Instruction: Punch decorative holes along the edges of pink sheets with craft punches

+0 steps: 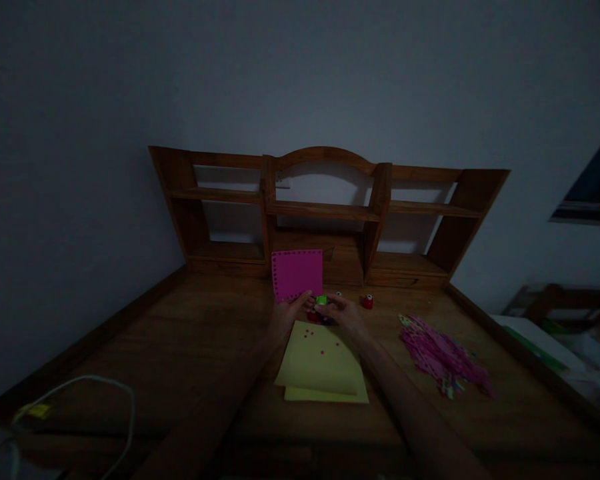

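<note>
While the left hand (290,313) pinches the rectangular pink paper (298,275), perforated along three edges, near the rear edge of the wooden counter (205,327), the right hand (347,315) grips a small green punch (321,300) beyond overlapping yellow sheets (323,367).

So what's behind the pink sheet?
Past the top of the pink sheet, the wooden shelf unit shows, and the desktop shows to its left. Whatever lies directly behind the sheet is covered and can't be seen.

Likely a home room, wooden desk (215,327) with shelf hutch (325,212), plain wall (300,80)
</note>
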